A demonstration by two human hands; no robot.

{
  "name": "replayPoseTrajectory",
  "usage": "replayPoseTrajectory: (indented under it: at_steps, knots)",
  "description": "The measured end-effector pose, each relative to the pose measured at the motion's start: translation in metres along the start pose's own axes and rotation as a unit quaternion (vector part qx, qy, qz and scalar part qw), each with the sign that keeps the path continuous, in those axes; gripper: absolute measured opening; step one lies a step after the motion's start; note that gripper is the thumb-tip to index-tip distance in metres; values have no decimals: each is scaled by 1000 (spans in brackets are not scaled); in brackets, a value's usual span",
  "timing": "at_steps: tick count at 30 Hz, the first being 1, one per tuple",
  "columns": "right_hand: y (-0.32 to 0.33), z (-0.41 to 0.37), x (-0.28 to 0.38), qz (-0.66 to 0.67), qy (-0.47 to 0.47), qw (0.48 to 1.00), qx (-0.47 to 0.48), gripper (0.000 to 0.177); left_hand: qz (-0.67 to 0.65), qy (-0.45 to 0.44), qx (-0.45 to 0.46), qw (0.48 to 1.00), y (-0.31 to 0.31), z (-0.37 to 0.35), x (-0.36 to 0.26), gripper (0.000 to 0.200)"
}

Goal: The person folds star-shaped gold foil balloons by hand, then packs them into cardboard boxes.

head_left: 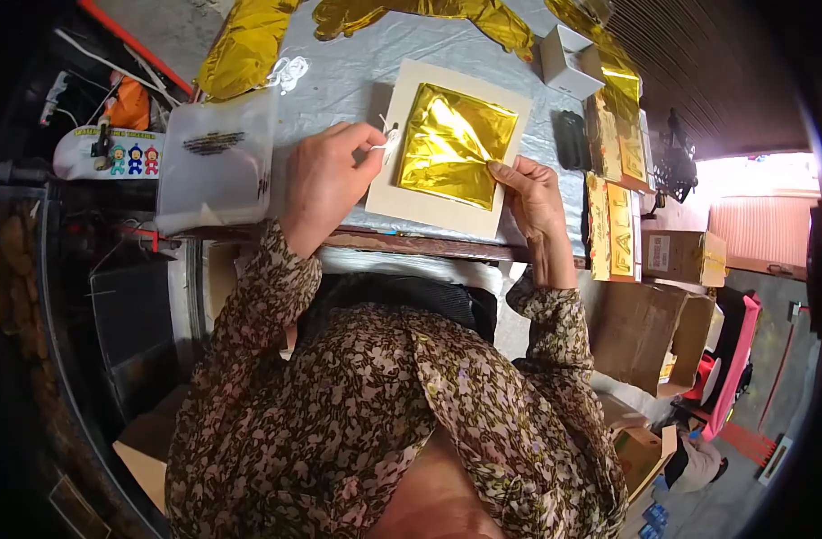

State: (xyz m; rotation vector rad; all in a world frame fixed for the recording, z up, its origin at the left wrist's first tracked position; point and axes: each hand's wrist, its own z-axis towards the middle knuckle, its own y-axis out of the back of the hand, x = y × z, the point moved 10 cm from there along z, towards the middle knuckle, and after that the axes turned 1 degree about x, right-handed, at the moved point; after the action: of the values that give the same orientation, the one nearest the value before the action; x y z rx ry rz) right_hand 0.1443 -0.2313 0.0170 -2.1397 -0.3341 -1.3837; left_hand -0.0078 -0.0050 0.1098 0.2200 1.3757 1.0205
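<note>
A folded square of shiny gold foil [451, 144] lies on a beige card [420, 211] on the silver-covered table. My left hand [334, 175] is at the card's left edge, its thumb and forefinger pinched on a white string [390, 137] near a small dark hole in the card. On the other side, my right hand [532, 190] grips the foil's right edge, thumb on top; its fingers are partly hidden behind the card's edge.
Gold foil pieces [240, 45] line the table's back. Another white string bundle [289, 74] lies back left. A translucent bin [215, 171] stands left; a small white box [571, 65] and printed yellow boxes [611, 225] stand right. The table's front edge [429, 244] is close.
</note>
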Motion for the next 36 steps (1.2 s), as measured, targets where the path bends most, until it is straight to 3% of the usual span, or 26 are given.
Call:
replayPoseTrajectory:
  at_steps: [5,7,10,14,19,23,25,28,32,35,36]
  knots:
    - [-5,-2,-6,0,-14,1000,5,12,46,-10,-6,999,-2,-9,-4,11]
    - [-10,-3,-8,-5,-23,1000,14,14,-12,-62,-28,998,0,-13,-16,12]
    - [-18,-7,-7,8,-13,1000,10,9,-102,-65,-21,992,1,-16,-20,14]
    - [-19,-5,-13,27,-18,999,22,9,-103,-71,-6,992,0,-18,-23,15]
    - [-27,-7,-17,45,-17,998,40,9,70,-133,-52,987,12,-14,-49,16]
    - [-26,-8,-16,48,-12,998,40,12,97,-94,-104,985,22,-7,-49,17]
    - [-24,-10,-14,55,-14,998,34,13,28,-124,-96,987,27,-8,-47,20]
    - [-19,-10,-12,67,-13,997,24,15,-40,-100,-105,989,42,-13,-37,21]
    - [-17,-9,-12,63,1,998,29,14,57,-106,-135,984,51,-18,-40,21]
    - [-30,-15,-5,48,7,998,38,14,30,-90,-145,985,47,-12,-30,33]
    - [-33,-17,-2,42,12,998,36,13,-53,-59,-118,990,39,-8,-17,39]
